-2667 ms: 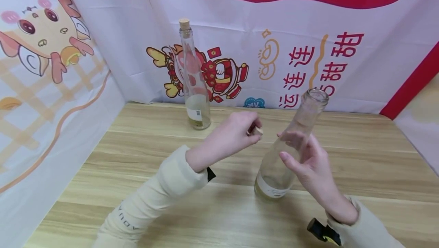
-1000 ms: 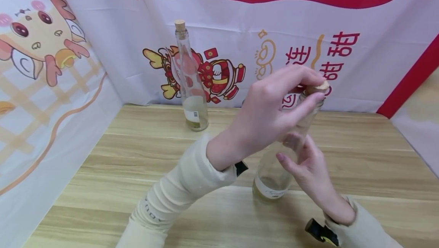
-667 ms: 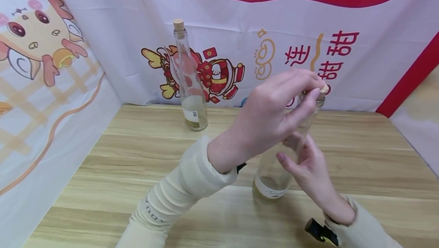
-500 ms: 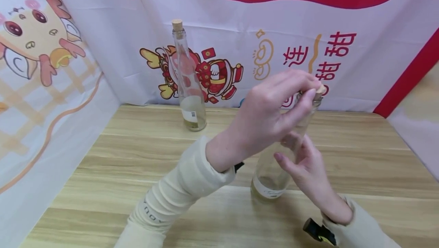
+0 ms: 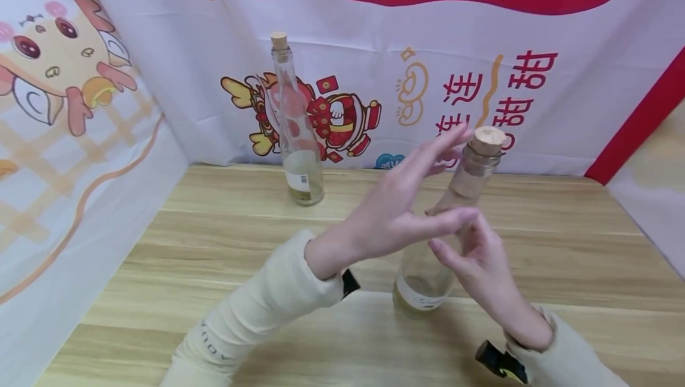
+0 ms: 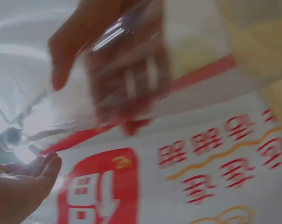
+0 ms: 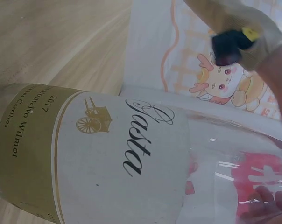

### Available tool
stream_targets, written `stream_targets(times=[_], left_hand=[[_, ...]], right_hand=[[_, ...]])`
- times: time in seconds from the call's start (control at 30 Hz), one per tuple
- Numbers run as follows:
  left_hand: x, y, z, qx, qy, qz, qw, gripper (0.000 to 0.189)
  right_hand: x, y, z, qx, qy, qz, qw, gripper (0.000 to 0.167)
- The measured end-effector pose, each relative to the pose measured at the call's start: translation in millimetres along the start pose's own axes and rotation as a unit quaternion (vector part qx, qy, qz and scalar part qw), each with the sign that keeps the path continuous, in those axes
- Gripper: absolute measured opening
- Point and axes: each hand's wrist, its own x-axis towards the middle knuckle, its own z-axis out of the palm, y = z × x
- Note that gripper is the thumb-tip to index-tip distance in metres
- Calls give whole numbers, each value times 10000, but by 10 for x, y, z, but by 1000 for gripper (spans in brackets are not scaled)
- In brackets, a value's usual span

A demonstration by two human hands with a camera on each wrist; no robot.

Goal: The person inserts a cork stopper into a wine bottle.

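A clear glass bottle point(image 5: 420, 268) stands at right of centre, with a cork point(image 5: 489, 139) seated in its mouth and its top showing above the rim. My right hand point(image 5: 484, 268) grips the bottle round its upper body, thumb on the near side. Beside the neck, my left hand point(image 5: 387, 214) is spread with fingers and thumb apart, holding nothing. Its thumb overlaps the bottle in the head view. The right wrist view shows the bottle's white and gold label point(image 7: 122, 158) up close. In the left wrist view the right hand's fingers point(image 6: 64, 53) appear blurred round the glass.
Another clear bottle point(image 5: 301, 164), closed with a cork point(image 5: 279, 41), stands at the back left of the wooden table point(image 5: 214, 238). Printed cloth point(image 5: 342, 24) hangs behind the table and along its left side.
My left hand brought the cork to the bottle's mouth, pressed it in while pinching it, then let go and drew back left, spreading its fingers. My right hand kept its grip on the bottle.
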Motion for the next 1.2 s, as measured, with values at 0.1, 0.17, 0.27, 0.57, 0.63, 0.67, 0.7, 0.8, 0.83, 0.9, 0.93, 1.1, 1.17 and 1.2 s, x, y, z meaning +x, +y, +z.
stream_targets(times=[0.1,0.17,0.27,0.57,0.63,0.67,0.7,0.8,0.83,0.9,0.93,1.1,1.17,1.2], left_hand=[[-200,-160,54,-494,-341,-1088,9922,87],[-337,-289,90,-611,-625,-1695,9817,92],[-517,-461,158,-627,-1066,-2234,9669,97],[-853,-754,445,-381,-1661,-3023,9379,96],[-886,-779,506,-454,-1655,-3103,9350,92],[-896,-786,533,-498,-1627,-3134,9343,89],[-907,-789,555,-507,-1608,-3187,9328,87],[-911,-780,604,-477,-1561,-3242,9318,84],[-906,-774,615,-438,-1559,-3261,9314,84],[-887,-763,634,-332,-1566,-3256,9319,84],[-868,-757,645,-326,-1562,-3251,9321,84],[-696,-741,722,-342,-1455,-3185,9360,84],[-600,-733,758,-279,-1411,-3153,9380,81],[-552,-730,776,-252,-1398,-3146,9385,81]], right_hand=[[1,-16,-2,-158,-8,80,9998,48],[-3,-29,-2,-241,21,193,9995,48],[-11,-42,-2,-411,62,329,9986,49],[-10,-42,-2,-330,43,285,9990,46],[-6,-42,1,-295,21,263,9992,45],[-5,-42,1,-269,27,248,9993,45],[-5,-41,1,-234,36,224,9995,45],[-5,-29,-10,-70,76,108,9999,44],[-7,-26,-18,-29,104,89,9999,44],[-7,-25,-42,12,166,59,9998,44],[-5,-27,-60,54,195,13,9998,43],[48,-87,-216,110,337,-163,9992,38],[85,-122,-297,84,368,-258,9990,36],[104,-139,-339,44,379,-279,9989,36]])
